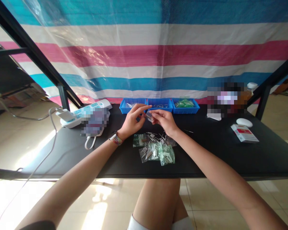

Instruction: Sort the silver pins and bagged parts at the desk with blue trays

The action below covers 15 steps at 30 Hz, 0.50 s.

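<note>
Striped sheeting (134,54) backs the table (206,155). Right hand (167,122) pinches a small, clear bag (148,116); left hand (132,122) has parted fingers.

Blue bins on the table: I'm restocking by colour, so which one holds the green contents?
The right-hand bin, with green items inside. The left bin holds clear plastic and the middle bin thin metallic pieces; neither shows green.

Your black worktop (218,156) carries three blue bins (186,111) side by side along its far edge. Nearer you lie small clear bags (167,155) and thin metal pins (152,137); a white power strip (96,106) sits left, a white-and-red box (244,133) and rounded white object (244,122) right.
</note>
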Available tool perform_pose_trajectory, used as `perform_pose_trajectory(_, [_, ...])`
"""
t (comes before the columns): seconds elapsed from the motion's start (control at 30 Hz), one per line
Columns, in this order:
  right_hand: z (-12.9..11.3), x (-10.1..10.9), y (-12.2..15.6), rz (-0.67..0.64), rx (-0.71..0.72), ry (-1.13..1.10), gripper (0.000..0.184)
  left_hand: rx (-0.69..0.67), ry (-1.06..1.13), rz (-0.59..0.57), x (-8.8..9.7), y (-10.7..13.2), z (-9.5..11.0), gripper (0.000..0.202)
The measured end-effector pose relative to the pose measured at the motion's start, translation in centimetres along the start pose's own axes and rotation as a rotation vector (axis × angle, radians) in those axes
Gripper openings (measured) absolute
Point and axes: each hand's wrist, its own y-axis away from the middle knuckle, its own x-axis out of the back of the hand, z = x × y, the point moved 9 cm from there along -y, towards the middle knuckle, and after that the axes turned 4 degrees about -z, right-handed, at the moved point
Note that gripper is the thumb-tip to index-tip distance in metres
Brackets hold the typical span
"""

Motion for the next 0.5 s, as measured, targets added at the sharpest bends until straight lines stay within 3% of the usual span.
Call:
perform_pose_trajectory(0.13, [0.2, 0.0, 0.0, 0.021, -0.062, -0.092, 0.043, -0.026, 0.004, -0.011, 0.1, -0.3, 0.3, 0.025])
perform_pose_trajectory(0.27, [0.0, 0.1, 0.1, 0.016, -0.101, -0.065, 0.039, 0.04, 0.056, -0.015, -0.1, -0.4, -0.2, 0.016])
perform_pose_trajectory(0.4, [-1.7, 1.1, 0.3, 0.038, -0.021, 0.19, 0.031, 0.245, 0.225, 0.062, -0.2, 0.0, -2.8, 0.025])
perform_pose_trajectory(0.5, [-3.2, 0.4, 0.6, -0.108, 0.089, 0.548, 0.013, 0.392, 0.363, 0.191, 0.6, 0.4, -5.0, 0.029])
